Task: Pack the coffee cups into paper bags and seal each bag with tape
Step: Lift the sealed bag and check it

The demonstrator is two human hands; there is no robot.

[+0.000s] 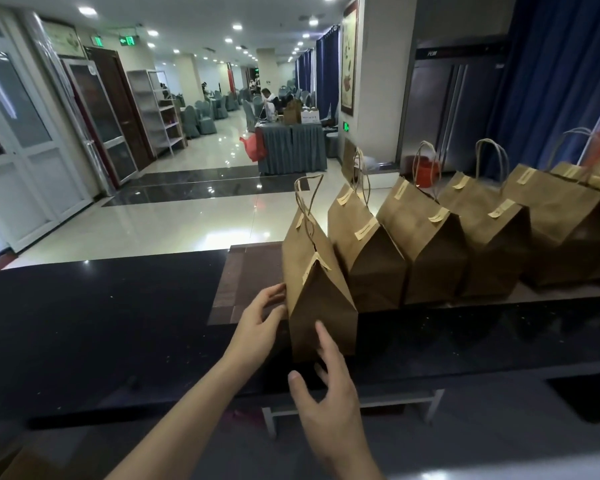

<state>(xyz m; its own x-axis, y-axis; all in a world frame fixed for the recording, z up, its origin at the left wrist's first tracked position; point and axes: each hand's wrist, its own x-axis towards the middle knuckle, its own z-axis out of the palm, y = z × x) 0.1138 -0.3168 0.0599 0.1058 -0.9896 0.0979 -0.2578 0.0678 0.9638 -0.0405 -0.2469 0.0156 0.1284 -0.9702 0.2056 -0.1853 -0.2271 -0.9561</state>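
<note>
**Sealed paper bags in a row on a dark worktop**

Worktop (pixel 101 323), dark and glossy, spans the foreground, with a brown inlaid panel (pixel 236 282) near its centre. The left hand (pixel 257 327) reaches in from the lower left with fingers spread open, the fingertips touching the left side of the nearest paper bag (pixel 321 306); it grips nothing. The right hand (pixel 329 393) is likewise open, with the forefinger laid against the bag's front face low down and the thumb held apart, below the bag's base. This bag stands upright at the near edge of the row, its top folded shut and closed with pale tape strips (pixel 315 263), and its twisted paper handles (pixel 307 199) stand upright. To its right, further sealed bags (pixel 426 244) stand side by side, touching or nearly so, each bearing similar strips along the folded top, the row running off the right edge. Coffee cups are not visible; the bags' contents cannot be told.
</note>
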